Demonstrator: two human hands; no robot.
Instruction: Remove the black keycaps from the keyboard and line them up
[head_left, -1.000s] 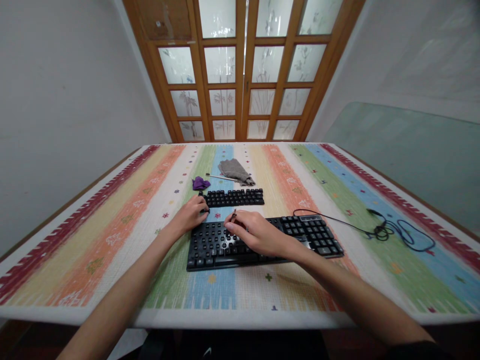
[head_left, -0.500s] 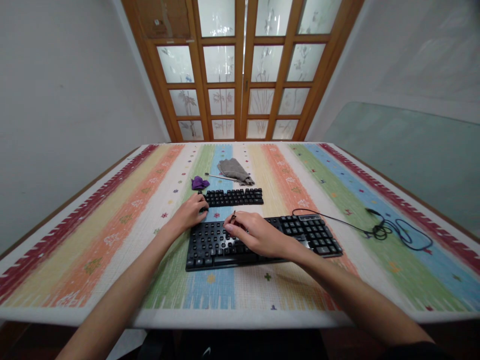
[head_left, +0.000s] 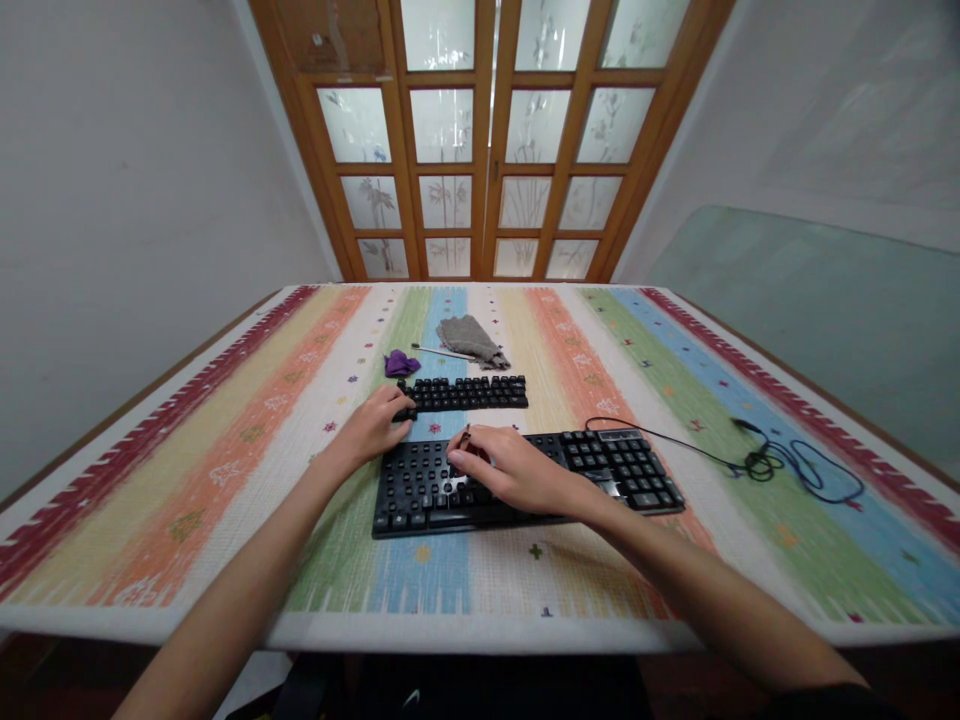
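Note:
A black keyboard point(head_left: 409, 522) lies across the middle of the table, with many keycaps off its left and centre part. Beyond it, loose black keycaps point(head_left: 472, 396) stand in neat rows. My left hand point(head_left: 376, 422) reaches the left end of these rows, its thumb and fingers closed around a dark keycap point(head_left: 406, 413) that is partly hidden. Over the keyboard's bare middle, my right hand point(head_left: 506, 466) is closed around a small brownish tool point(head_left: 463, 438); its kind is too small to make out. The right hand and wrist hide part of the keys.
Behind the keycap rows lie a crumpled purple cloth point(head_left: 401, 364), a thin stick-like brush point(head_left: 442, 352) and a grey cloth point(head_left: 474, 340). The keyboard's cable point(head_left: 765, 462) coils on the right. A striped tablecloth point(head_left: 247, 470) covers the table; wooden glazed doors point(head_left: 486, 180) stand behind.
My left hand has shifted very slightly at the end of the keycap rows, its thumb drawn a bit closer to the fingers. My right hand stays over the keyboard with the tool.

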